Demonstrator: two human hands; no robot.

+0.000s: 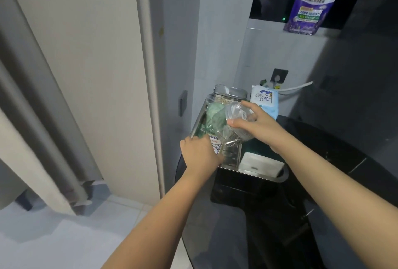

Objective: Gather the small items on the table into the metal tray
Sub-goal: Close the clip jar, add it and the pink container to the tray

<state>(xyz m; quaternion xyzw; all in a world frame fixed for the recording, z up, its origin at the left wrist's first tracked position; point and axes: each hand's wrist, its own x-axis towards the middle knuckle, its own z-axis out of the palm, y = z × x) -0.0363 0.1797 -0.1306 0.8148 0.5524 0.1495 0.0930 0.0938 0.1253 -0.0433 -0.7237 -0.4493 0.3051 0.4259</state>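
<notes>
The right hand (256,125), at centre frame, grips a clear jar (238,118) on its side, thumb under the near wall and fingers over the top, mouth tilted to the left over the tray (195,125). The left hand (200,154), just below and left of it, closes over the tray's near corner, fingers hooked on the rim beside a printed card pack (216,146). Both forearms reach up from the bottom of the frame, the left from lower centre, the right from the lower right, wrists roughly straight.

The step looks like setting the jar into the tray. To do it well, keep the left hand bracing the rim so the tray does not slide on the dark table (323,161), lower the jar into a free spot rather than onto the green items (212,116) already inside, and let go only once it rests.

Further out, a blue-and-white packet (266,98) lies above the right hand, a white block (260,164) sits right of the tray, and a purple pouch (311,4) stands at upper right.
</notes>
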